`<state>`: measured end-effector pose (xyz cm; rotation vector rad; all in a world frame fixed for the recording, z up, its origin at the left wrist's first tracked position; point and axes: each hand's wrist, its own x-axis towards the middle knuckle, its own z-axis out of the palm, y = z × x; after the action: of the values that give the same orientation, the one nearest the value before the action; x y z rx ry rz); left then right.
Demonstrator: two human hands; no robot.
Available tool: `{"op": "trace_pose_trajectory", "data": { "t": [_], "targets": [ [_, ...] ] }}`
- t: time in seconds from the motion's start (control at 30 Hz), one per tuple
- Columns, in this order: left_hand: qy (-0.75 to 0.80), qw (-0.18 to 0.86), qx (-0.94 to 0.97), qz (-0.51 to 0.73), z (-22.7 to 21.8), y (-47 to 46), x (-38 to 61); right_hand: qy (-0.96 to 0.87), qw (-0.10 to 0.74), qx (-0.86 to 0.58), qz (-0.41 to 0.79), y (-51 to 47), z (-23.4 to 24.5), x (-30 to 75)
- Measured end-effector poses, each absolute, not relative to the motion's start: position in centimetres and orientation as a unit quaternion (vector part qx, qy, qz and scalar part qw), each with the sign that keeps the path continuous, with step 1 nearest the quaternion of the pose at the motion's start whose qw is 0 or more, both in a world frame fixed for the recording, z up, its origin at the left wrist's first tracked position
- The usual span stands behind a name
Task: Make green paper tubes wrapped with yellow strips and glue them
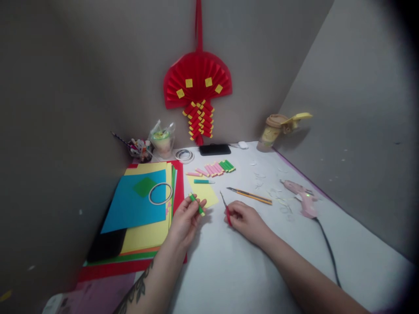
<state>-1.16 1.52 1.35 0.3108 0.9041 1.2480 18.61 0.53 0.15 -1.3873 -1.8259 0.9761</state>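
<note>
My left hand (pixel 185 220) pinches a small green paper roll (pixel 197 204) with yellow ends, held just above the white table. My right hand (pixel 246 219) rests on the table with its fingers closed on a thin red-handled tool (pixel 225 208), whose dark tip points up and away. Between the two hands, a little farther back, lies a yellow paper square (pixel 204 192). A row of finished pink and green rolls (pixel 214 168) lies beyond it, with one teal roll (pixel 203 181) apart from the rest.
A stack of coloured paper sheets (pixel 140 213) with a tape ring (pixel 160 193) lies left. A craft knife and pencil (pixel 250 196) and a pink glue gun (pixel 301 196) with cord lie right. A red paper fan decoration (pixel 197 89) hangs on the wall above a phone (pixel 215 149).
</note>
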Motion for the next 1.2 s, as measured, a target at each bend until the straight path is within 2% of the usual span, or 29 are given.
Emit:
{"op": "trace_pose_trajectory", "data": {
  "t": [0.37,0.43,0.6,0.67,1.0,1.07,1.2],
  "targets": [
    [0.407,0.684,0.191,0.575,1.3,1.1,-1.1,-0.671,0.365,-0.567,0.306,0.6,0.5,18.5],
    [0.417,0.668,0.182,0.589,1.4,1.3,-1.2,-0.657,0.364,-0.563,0.345,0.6,0.9,18.4],
    [0.410,0.656,0.167,0.611,1.6,1.5,-1.4,-0.541,0.333,-0.502,0.587,0.4,0.6,18.3],
    [0.404,0.659,0.168,0.612,1.6,1.5,-1.4,-0.516,0.318,-0.479,0.635,0.3,0.4,18.2],
    [0.334,0.669,0.199,0.634,3.1,1.0,-1.7,-0.642,0.246,-0.533,0.493,-0.5,1.1,16.2],
    [0.332,0.668,0.221,0.628,3.3,0.7,-1.6,-0.630,0.267,-0.549,0.480,-0.6,1.3,15.8],
    [0.335,0.675,0.254,0.606,3.4,0.2,-1.1,-0.543,0.411,-0.515,0.520,-0.8,1.8,15.5]
  ]
}}
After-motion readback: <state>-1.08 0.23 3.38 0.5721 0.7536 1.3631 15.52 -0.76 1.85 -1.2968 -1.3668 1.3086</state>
